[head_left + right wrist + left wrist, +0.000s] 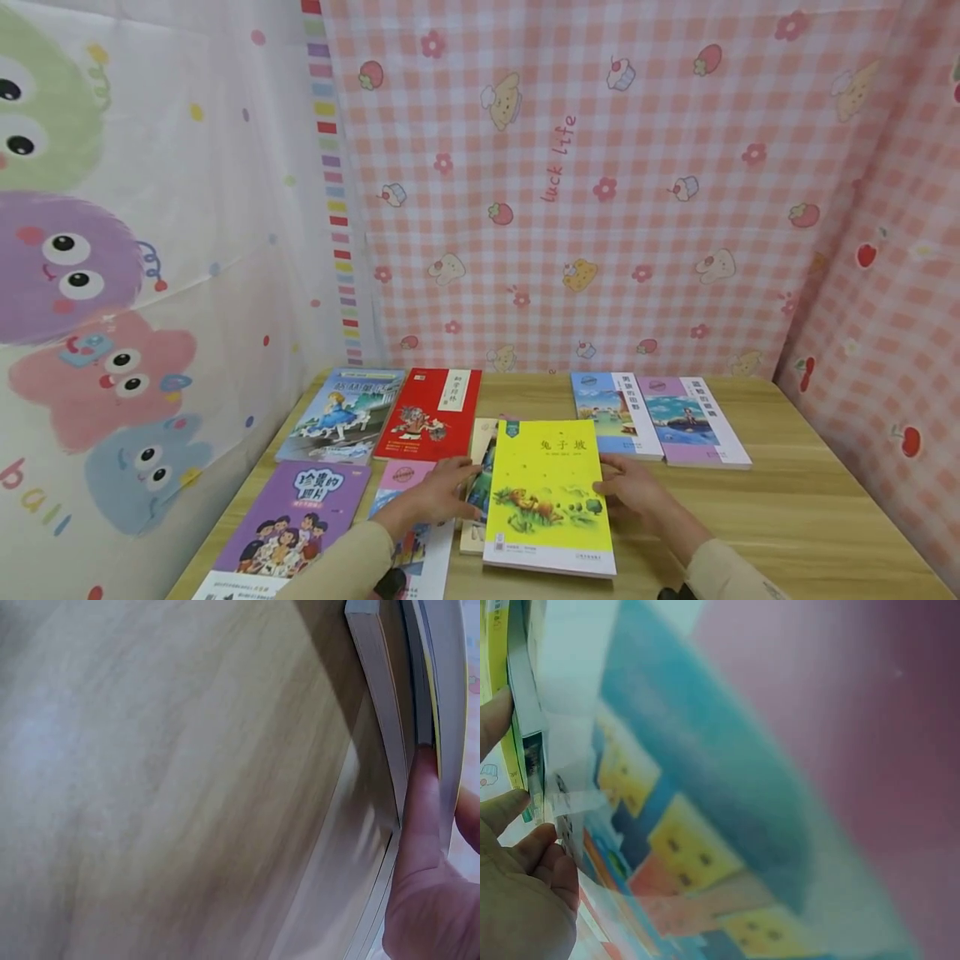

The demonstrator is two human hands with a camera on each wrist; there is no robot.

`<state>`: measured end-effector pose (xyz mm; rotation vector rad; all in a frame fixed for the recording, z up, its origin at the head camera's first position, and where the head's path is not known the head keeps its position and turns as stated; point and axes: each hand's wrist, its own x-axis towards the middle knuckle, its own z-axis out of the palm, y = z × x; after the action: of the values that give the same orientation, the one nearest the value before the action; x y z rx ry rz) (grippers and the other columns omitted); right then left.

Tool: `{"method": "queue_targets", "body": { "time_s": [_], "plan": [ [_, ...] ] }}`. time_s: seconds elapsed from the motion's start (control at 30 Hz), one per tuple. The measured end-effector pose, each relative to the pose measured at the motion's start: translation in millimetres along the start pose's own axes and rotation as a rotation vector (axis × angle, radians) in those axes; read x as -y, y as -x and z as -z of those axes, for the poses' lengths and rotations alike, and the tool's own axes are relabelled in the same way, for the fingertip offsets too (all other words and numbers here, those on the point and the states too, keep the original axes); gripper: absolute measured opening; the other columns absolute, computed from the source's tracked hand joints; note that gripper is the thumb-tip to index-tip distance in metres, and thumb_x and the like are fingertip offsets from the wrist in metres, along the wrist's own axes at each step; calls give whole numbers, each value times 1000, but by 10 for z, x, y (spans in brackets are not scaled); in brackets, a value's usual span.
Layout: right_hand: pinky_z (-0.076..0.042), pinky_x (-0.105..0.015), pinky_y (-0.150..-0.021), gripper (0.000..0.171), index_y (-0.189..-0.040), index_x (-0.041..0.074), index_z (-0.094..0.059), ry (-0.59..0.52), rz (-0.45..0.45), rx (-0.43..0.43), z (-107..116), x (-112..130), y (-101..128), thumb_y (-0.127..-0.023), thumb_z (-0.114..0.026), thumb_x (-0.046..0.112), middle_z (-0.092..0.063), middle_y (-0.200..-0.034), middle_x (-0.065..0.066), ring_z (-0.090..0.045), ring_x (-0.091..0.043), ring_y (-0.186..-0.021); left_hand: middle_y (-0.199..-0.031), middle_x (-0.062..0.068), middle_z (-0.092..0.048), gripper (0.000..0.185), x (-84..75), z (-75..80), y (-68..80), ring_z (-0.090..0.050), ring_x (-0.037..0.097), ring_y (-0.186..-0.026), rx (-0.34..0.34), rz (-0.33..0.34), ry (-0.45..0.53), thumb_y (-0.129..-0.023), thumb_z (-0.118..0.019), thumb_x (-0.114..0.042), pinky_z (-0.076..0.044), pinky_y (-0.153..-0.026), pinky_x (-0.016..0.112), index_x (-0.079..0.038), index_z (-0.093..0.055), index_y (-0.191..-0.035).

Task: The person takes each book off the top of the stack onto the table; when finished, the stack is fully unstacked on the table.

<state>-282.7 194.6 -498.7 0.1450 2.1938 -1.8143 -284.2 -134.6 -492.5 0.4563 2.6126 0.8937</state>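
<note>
A yellow book (551, 500) with a rabbit picture lies on top of a dark-covered book (483, 487) and a beige book (472, 538), both mostly hidden. My right hand (637, 498) pinches the yellow book's right edge; in the right wrist view one digit of that hand (431, 900) slips beneath its cover and another lies on the outer side. From the left, my left hand (435, 498) reaches the stack. In the left wrist view, fairly straight fingers of that hand (521, 892) touch the edges of the yellow and dark books.
Left on the wooden table (780, 517) lie a blue-green book (341, 417), a red book (427, 412), a purple book (292, 517) and a pink-and-blue book (431, 554), partly under my left arm. Two books, one blue (615, 417) and one pink (693, 421), lie back right. Patterned curtains (585, 208) surround the table.
</note>
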Motion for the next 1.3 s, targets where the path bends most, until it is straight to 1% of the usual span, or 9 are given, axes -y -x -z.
{"method": "queue_targets", "body": {
  "time_s": [0.1, 0.33, 0.5, 0.63, 0.7, 0.9, 1.07, 1.17, 1.3],
  "plan": [
    [-58, -44, -74, 61, -151, -5, -29, -8, -5, 15, 27, -10, 22, -96, -56, -3, -57, -129, -30, -69, -30, -91, -154, 15, -33, 74, -10, 3, -2, -23, 39, -143, 3, -12, -8, -84, -80, -29, -28, -110, 63, -10, -47, -148],
    [-58, -47, -77, 68, -156, -3, -16, -83, -10, 94, 197, -20, 92, -97, -50, -6, -60, -124, -27, -68, -33, -94, -152, 13, -36, 78, -18, -15, -36, -26, 37, -142, 4, -6, -37, -81, -83, -32, -29, -110, 62, -12, -47, -148],
    [-58, -46, -79, 73, -156, -4, -8, -121, 31, 174, 357, -14, 143, -97, -51, -4, -60, -123, -24, -69, -32, -96, -149, 12, -38, 79, -17, -22, -41, -29, 37, -139, 0, 11, -59, -80, -84, -30, -31, -109, 62, -12, -47, -148],
    [-58, -46, -81, 76, -156, -3, -1, -158, 63, 257, 484, -2, 189, -98, -50, -2, -62, -121, -19, -69, -31, -97, -150, 13, -37, 79, -23, -25, -26, -28, 38, -140, 4, 26, -31, -80, -84, -29, -29, -109, 64, -12, -48, -147],
    [-57, -46, -83, 78, -156, -2, 3, -175, 74, 298, 545, -2, 207, -99, -50, -1, -62, -120, -17, -69, -31, -98, -151, 13, -37, 79, -22, -27, -24, -28, 38, -141, 7, 20, -33, -80, -83, -30, -28, -109, 64, -11, -47, -148],
    [-57, -45, -85, 81, -156, 0, 8, -199, 107, 365, 738, -8, 227, -101, -50, 2, -64, -119, -10, -68, -29, -101, -152, 13, -36, 79, -31, -8, -21, -27, 37, -140, -3, -3, -57, -81, -82, -30, -27, -111, 63, -11, -46, -149],
    [-57, -43, -85, 82, -155, 0, 12, -203, 131, 399, 969, -42, 268, -101, -50, 3, -64, -120, -5, -68, -28, -101, -152, 13, -36, 79, -39, -4, -22, -27, 37, -140, -7, -1, -50, -81, -83, -31, -27, -111, 63, -11, -46, -149],
    [-56, -43, -87, 78, -156, 2, 8, -216, 141, 437, 1135, -80, 324, -102, -48, 3, -64, -122, -3, -67, -28, -104, -152, 12, -36, 80, -35, -12, -30, -28, 36, -139, -11, 11, -46, -81, -83, -31, -28, -110, 62, -13, -46, -149],
    [-54, -45, -91, 66, -159, 17, -10, -240, 124, 498, 1361, -142, 409, -104, -45, 4, -63, -126, -2, -65, -29, -109, -153, 11, -35, 80, -23, -33, -32, -30, 36, -138, -21, 30, -51, -80, -83, -33, -31, -108, 63, -16, -46, -149]
  ]
}}
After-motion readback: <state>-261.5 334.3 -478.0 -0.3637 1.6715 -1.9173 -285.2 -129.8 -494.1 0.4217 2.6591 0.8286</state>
